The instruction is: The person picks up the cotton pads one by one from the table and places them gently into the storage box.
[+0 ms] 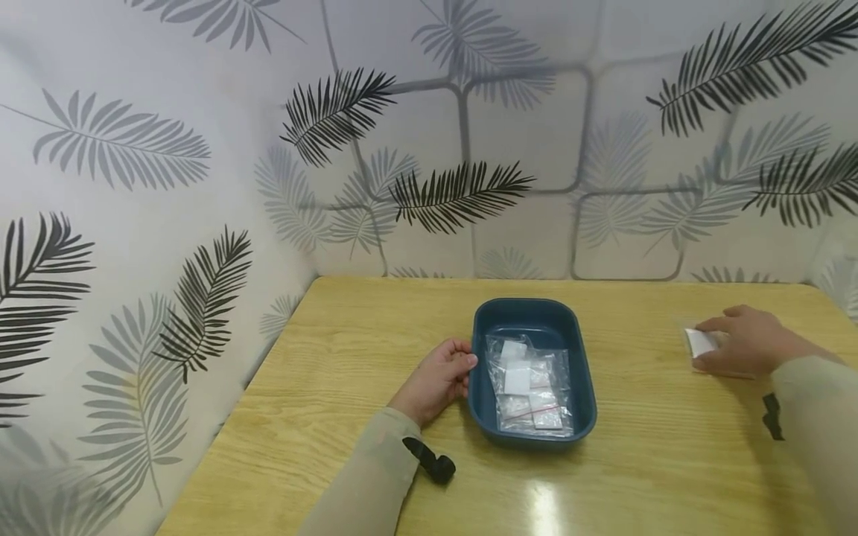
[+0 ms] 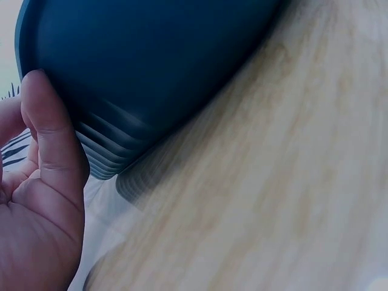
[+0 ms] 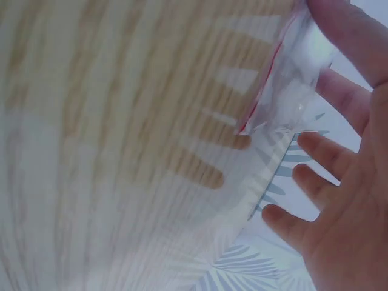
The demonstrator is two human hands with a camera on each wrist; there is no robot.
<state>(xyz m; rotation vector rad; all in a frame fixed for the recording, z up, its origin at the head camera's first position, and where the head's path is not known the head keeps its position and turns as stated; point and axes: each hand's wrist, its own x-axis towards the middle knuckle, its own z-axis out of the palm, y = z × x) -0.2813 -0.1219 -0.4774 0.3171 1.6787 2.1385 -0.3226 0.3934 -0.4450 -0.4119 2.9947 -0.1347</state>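
Note:
A dark blue plastic basin (image 1: pixel 585 372) stands on the wooden table, with several clear zip bags (image 1: pixel 558 365) holding small white squares inside it. At its left side, my left hand (image 1: pixel 439 380) grips the rim, thumb on top and fingers against the outer wall. The left wrist view shows that thumb (image 2: pixel 51 127) against the basin's edge. Far to the right, my right hand (image 1: pixel 751 342) pinches a clear zip bag (image 1: pixel 700 342) with a white piece in it, low over the table. In the right wrist view, the bag's red seal line (image 3: pixel 265 85) shows, and the other fingers are spread apart.
The light wooden table (image 1: pixel 362 320) reaches back to a wall (image 1: pixel 523 141) with a leaf pattern. A similar patterned wall (image 1: pixel 134 223) borders the table's left side. Black straps (image 1: pixel 429 460) sit on the sleeves at both wrists.

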